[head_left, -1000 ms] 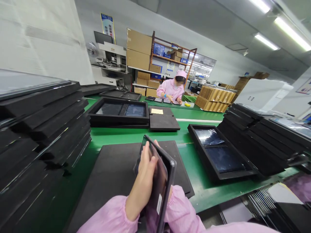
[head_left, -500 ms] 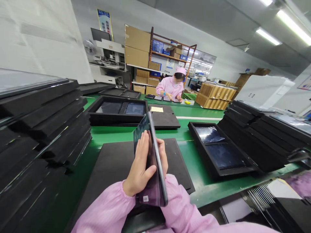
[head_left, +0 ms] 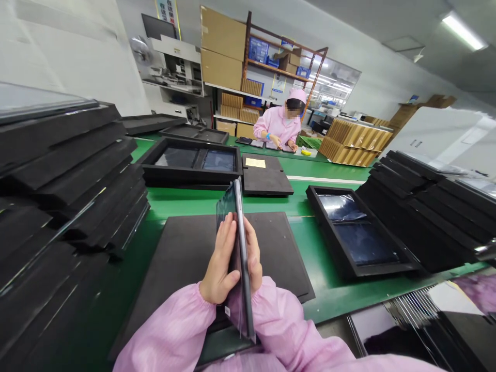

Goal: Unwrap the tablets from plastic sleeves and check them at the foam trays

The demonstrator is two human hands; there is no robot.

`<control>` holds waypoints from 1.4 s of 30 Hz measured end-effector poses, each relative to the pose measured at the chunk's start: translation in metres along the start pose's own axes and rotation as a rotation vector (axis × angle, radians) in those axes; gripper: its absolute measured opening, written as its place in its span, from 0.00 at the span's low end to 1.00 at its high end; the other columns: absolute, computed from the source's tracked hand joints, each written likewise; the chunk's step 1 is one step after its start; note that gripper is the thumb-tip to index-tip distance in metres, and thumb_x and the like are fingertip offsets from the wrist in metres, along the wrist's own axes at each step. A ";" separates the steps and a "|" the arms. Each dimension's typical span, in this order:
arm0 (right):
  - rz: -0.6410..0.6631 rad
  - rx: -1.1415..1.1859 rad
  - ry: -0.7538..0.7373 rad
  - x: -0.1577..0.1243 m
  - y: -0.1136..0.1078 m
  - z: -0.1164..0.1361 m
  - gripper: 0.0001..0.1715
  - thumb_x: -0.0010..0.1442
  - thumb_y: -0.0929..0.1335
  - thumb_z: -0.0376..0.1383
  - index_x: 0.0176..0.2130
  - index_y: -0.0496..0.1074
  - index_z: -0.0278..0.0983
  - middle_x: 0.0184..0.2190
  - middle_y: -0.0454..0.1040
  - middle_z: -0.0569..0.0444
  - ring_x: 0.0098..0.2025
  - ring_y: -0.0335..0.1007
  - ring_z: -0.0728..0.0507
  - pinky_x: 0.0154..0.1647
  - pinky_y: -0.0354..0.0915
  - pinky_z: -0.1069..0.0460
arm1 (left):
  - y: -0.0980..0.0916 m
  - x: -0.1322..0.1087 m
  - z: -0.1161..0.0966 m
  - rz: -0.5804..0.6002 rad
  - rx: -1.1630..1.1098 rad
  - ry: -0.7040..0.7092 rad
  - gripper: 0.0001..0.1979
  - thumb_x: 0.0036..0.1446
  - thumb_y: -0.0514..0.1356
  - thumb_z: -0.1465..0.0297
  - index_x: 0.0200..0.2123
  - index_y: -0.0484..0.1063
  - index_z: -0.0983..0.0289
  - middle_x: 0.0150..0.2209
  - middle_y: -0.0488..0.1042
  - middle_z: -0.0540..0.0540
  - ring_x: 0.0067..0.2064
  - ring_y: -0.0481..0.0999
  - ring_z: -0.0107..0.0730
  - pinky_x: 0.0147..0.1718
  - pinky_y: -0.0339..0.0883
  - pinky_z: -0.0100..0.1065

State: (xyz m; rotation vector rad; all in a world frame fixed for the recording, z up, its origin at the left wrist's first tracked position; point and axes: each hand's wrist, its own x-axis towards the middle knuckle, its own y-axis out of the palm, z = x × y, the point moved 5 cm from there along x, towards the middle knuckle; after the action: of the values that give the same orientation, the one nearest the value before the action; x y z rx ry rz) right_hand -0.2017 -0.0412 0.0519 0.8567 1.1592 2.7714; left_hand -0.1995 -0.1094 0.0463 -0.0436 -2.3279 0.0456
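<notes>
A thin dark tablet (head_left: 244,274) stands on its edge between my two palms, its long side frame facing me. My left hand (head_left: 219,263) lies with straight fingers against the glossy screen side, which has a clear film and a small white label low down. On the back of the tablet rests my right hand (head_left: 253,253), partly hidden behind it. Both hands clasp the tablet above a flat black foam board (head_left: 178,258) on the green bench.
Black foam trays are stacked at left (head_left: 70,150) and right (head_left: 422,206). An open tray (head_left: 351,271) on the right and another tray (head_left: 182,178) at the back hold tablets. A black foam block (head_left: 267,181) bears a yellow note. A co-worker (head_left: 277,124) in pink handles tablets across the bench.
The tablet has turned more edge-on to me, so less of its screen shows. Both hands still clasp it, and my view has tipped downward slightly.
</notes>
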 end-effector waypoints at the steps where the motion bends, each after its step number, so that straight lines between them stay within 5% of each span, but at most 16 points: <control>1: -0.004 0.019 0.016 0.000 -0.001 -0.001 0.39 0.56 0.67 0.55 0.60 0.69 0.36 0.62 0.69 0.43 0.67 0.60 0.31 0.70 0.51 0.36 | 0.001 -0.001 0.002 0.010 0.016 -0.004 0.30 0.64 0.50 0.50 0.68 0.53 0.44 0.72 0.51 0.45 0.73 0.46 0.51 0.71 0.33 0.48; 13: -0.018 0.063 0.164 0.004 -0.010 -0.002 0.38 0.52 0.69 0.52 0.58 0.71 0.40 0.62 0.70 0.47 0.67 0.60 0.32 0.70 0.53 0.37 | 0.006 -0.001 0.015 0.145 0.347 0.134 0.35 0.67 0.40 0.49 0.72 0.39 0.54 0.74 0.44 0.55 0.74 0.43 0.51 0.70 0.42 0.55; 21: -0.006 -0.083 0.219 0.005 -0.020 0.000 0.46 0.48 0.68 0.58 0.60 0.69 0.39 0.63 0.68 0.44 0.66 0.61 0.29 0.67 0.57 0.35 | 0.011 0.000 0.009 0.156 0.368 0.150 0.36 0.67 0.42 0.49 0.72 0.40 0.57 0.74 0.44 0.59 0.74 0.43 0.52 0.70 0.41 0.54; 30: -0.067 0.085 0.203 0.002 -0.020 0.003 0.36 0.50 0.70 0.52 0.56 0.74 0.43 0.60 0.72 0.50 0.67 0.60 0.32 0.70 0.51 0.37 | 0.014 0.001 0.007 0.191 0.368 0.170 0.36 0.67 0.42 0.49 0.72 0.39 0.57 0.74 0.43 0.59 0.73 0.44 0.51 0.70 0.40 0.53; 42: -0.118 0.098 0.199 -0.001 -0.021 0.005 0.41 0.48 0.70 0.51 0.59 0.71 0.43 0.63 0.69 0.48 0.69 0.56 0.30 0.71 0.45 0.33 | 0.015 -0.001 0.004 0.193 0.407 0.203 0.35 0.68 0.41 0.50 0.72 0.41 0.58 0.74 0.44 0.63 0.73 0.45 0.54 0.69 0.43 0.58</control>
State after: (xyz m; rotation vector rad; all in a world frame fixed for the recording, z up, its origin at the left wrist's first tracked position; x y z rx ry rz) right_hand -0.2018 -0.0231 0.0408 0.5070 1.3371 2.7734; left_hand -0.2015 -0.0942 0.0418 -0.0651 -2.0645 0.5822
